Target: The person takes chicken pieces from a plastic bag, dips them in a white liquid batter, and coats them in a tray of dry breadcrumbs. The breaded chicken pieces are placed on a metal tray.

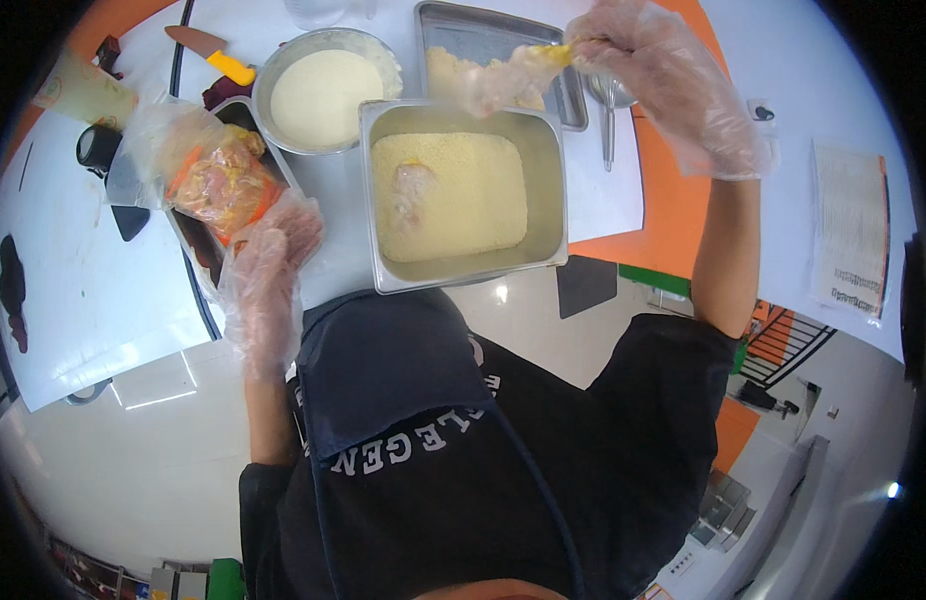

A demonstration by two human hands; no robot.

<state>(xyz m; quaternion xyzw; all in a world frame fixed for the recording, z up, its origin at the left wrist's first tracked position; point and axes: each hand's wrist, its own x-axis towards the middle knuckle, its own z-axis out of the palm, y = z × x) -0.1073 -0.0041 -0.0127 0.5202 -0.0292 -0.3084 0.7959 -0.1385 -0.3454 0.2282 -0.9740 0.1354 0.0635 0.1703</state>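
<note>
In a clear plastic glove, my right hand (628, 56) pinches one end of a coated piece of raw meat (500, 79), blurred, above the gap between the steel pan and the metal tray. The deep steel pan (469, 274) holds yellowish crumbs (478, 195) with another coated piece (412, 193) lying on them at the left. My left hand (271, 247), gloved too, is at the lower end of a clear bag of marinated meat (226, 187) over a long metal container (196, 251); its fingers are partly hidden by glove folds. A steel bowl of pale batter (328, 94) stands between.
The metal tray (493, 22) behind the pan holds crumb-coated pieces. A whisk (609, 135) lies to its right. A knife with a yellow handle (230, 67) lies at the back left, near a black lidded jar (99, 148). A printed sheet (849, 225) is at the far right.
</note>
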